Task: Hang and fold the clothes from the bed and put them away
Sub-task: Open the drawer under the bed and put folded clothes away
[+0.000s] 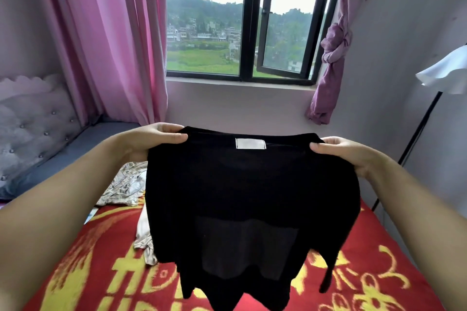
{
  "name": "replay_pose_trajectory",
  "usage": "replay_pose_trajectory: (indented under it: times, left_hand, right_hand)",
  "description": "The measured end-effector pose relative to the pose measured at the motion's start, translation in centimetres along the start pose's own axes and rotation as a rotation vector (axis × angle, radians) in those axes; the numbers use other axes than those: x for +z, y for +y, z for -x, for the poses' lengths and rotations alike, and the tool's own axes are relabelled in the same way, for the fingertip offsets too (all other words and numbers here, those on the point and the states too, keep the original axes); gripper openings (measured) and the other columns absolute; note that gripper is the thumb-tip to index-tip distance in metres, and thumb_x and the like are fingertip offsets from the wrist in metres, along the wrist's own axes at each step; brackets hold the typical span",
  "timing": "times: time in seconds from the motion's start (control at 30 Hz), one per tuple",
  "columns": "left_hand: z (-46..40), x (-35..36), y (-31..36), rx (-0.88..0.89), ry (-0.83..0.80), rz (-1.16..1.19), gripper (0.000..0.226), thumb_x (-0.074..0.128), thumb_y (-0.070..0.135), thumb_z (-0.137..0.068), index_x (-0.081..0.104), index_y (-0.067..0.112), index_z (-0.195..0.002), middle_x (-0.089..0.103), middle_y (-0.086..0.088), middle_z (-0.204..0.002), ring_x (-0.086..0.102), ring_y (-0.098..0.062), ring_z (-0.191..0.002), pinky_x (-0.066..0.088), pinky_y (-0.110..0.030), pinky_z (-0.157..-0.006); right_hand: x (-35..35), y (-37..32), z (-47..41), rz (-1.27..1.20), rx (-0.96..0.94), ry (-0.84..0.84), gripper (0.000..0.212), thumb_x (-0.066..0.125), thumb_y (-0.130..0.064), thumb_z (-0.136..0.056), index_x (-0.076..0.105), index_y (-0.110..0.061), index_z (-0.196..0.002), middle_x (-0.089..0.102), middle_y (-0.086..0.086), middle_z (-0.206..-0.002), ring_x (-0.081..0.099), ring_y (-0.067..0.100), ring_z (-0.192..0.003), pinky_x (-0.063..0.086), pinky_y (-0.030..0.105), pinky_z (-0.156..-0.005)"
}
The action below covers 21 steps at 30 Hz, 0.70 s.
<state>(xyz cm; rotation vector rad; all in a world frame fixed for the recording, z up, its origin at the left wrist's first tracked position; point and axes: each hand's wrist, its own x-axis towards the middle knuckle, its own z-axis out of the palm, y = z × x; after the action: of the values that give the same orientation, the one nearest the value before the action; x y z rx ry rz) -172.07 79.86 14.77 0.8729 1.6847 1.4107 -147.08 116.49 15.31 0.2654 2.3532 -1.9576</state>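
From the head view, the black top [252,192] hangs in the air above the bed [379,247], held up by its two shoulder corners so that the fabric falls straight and its shape can be read. The left hand [154,140] pinches the left shoulder seam, its thumb laid flat along the near face of the cloth and the other fingers curled over the top edge behind it; the right hand [341,151] does the same at the right shoulder, thumb pressed on the front, fingers hidden behind the fabric. Both arms are stretched forward and apart, which keeps the neckline taut and the white label [250,144] facing the person, likely a way of finding the garment's front and back before it is hung or folded. The lower hem is thin enough to let the red and yellow bedspread [101,272] show faintly through. To the left, partly behind the top, a pale patterned garment [126,184] lies crumpled on the bed, probably waiting its turn. A white piece of clothing [447,73] shows at the right edge above a dark stand [419,131], apparently where hung items go.
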Motion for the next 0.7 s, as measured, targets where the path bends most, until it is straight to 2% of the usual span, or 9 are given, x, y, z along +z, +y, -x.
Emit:
replay_pose_trajectory:
  times: [0.07, 0.17, 0.23, 0.3, 0.37, 0.43, 0.53, 0.63, 0.7]
  left_hand:
    - [-0.5, 1.3, 0.1, -0.01, 0.089, 0.052, 0.032, 0.08, 0.029, -0.075, 0.072, 0.012, -0.101, 0.072, -0.005, -0.095, 0.071, -0.015, -0.078, 0.058, -0.025, -0.066]
    - [-1.9, 5.3, 1.1, -0.037, 0.256, 0.138, 0.013, 0.059, 0.013, -0.092, 0.068, 0.006, -0.099, 0.07, -0.008, -0.088, 0.07, -0.014, -0.068, 0.058, -0.025, -0.062]
    - [-3.0, 8.8, 1.8, -0.023, 0.267, 0.165, 0.012, 0.051, 0.008, -0.097, 0.063, 0.007, -0.096, 0.066, -0.007, -0.079, 0.065, -0.014, -0.06, 0.056, -0.024, -0.057]
    - [-3.8, 12.2, 2.4, -0.03, 0.232, 0.164, 0.015, 0.046, 0.007, -0.099, 0.057, 0.01, -0.089, 0.056, -0.007, -0.072, 0.057, -0.014, -0.054, 0.051, -0.023, -0.05]
    - [-4.2, 14.1, 3.2, -0.03, 0.209, 0.194, 0.018, 0.045, 0.004, -0.098, 0.055, 0.008, -0.083, 0.052, -0.01, -0.067, 0.055, -0.016, -0.05, 0.052, -0.023, -0.047]
    - [-3.8, 14.1, 4.1, -0.015, 0.174, 0.293, 0.019, 0.043, -0.001, -0.095, 0.057, 0.002, -0.083, 0.058, -0.013, -0.066, 0.061, -0.018, -0.05, 0.056, -0.026, -0.051]
    - [-2.9, 13.0, 4.6, 0.007, 0.079, 0.412, 0.022, 0.037, -0.004, -0.092, 0.059, -0.002, -0.093, 0.071, -0.02, -0.083, 0.072, -0.026, -0.077, 0.06, -0.032, -0.069]
    - [-3.1, 12.9, 4.0, 0.237, 0.318, -0.372, 0.016, 0.054, 0.002, -0.087, 0.056, 0.01, -0.101, 0.068, -0.014, -0.104, 0.066, -0.027, -0.102, 0.054, -0.034, -0.087]
    - [-3.3, 12.6, 3.6, 0.425, 0.431, -0.92, 0.052, 0.069, 0.017, -0.08, 0.047, 0.018, -0.127, 0.05, -0.008, -0.13, 0.045, -0.024, -0.125, 0.037, -0.036, -0.105]
  right_hand:
    - [1.1, 0.0, -1.2, 0.017, 0.043, 0.157, 0.034, 0.075, -0.038, -0.075, 0.075, -0.011, -0.096, 0.075, 0.008, -0.09, 0.072, 0.017, -0.073, 0.056, 0.025, -0.061]
    - [4.3, -0.6, -3.9, 0.044, 0.027, 0.454, 0.026, 0.059, -0.027, -0.094, 0.068, -0.004, -0.103, 0.069, 0.007, -0.078, 0.065, 0.015, -0.06, 0.053, 0.023, -0.057]
    - [7.4, -1.0, -5.5, 0.085, -0.067, 0.522, 0.029, 0.05, -0.021, -0.1, 0.064, 0.003, -0.107, 0.064, 0.01, -0.081, 0.059, 0.02, -0.068, 0.049, 0.03, -0.064]
    - [10.9, -1.8, -6.3, 0.114, -0.165, 0.446, 0.031, 0.046, -0.023, -0.101, 0.066, 0.001, -0.103, 0.065, 0.013, -0.088, 0.06, 0.022, -0.077, 0.049, 0.036, -0.072]
    - [13.4, -2.8, -6.1, 0.245, -0.245, 0.323, 0.031, 0.044, -0.03, -0.102, 0.067, -0.01, -0.097, 0.068, 0.006, -0.086, 0.063, 0.015, -0.075, 0.05, 0.03, -0.068]
    - [13.9, -3.5, -5.5, 0.405, -0.282, 0.222, 0.026, 0.048, -0.037, -0.099, 0.064, -0.018, -0.104, 0.07, 0.006, -0.092, 0.065, 0.017, -0.083, 0.051, 0.031, -0.072]
    - [12.4, -3.6, -4.5, 0.426, -0.266, 0.082, 0.024, 0.06, -0.024, -0.093, 0.053, -0.027, -0.116, 0.067, -0.001, -0.1, 0.064, 0.01, -0.089, 0.053, 0.021, -0.073]
    - [11.6, -3.6, -4.4, 0.456, -0.284, 0.098, 0.038, 0.048, 0.001, -0.091, 0.054, -0.018, -0.123, 0.06, -0.006, -0.084, 0.054, -0.004, -0.063, 0.043, 0.012, -0.057]
    - [11.4, -4.0, -4.3, 0.363, -0.275, 0.093, 0.041, 0.041, 0.006, -0.091, 0.06, -0.015, -0.122, 0.064, -0.004, -0.083, 0.058, 0.001, -0.064, 0.047, 0.015, -0.06]
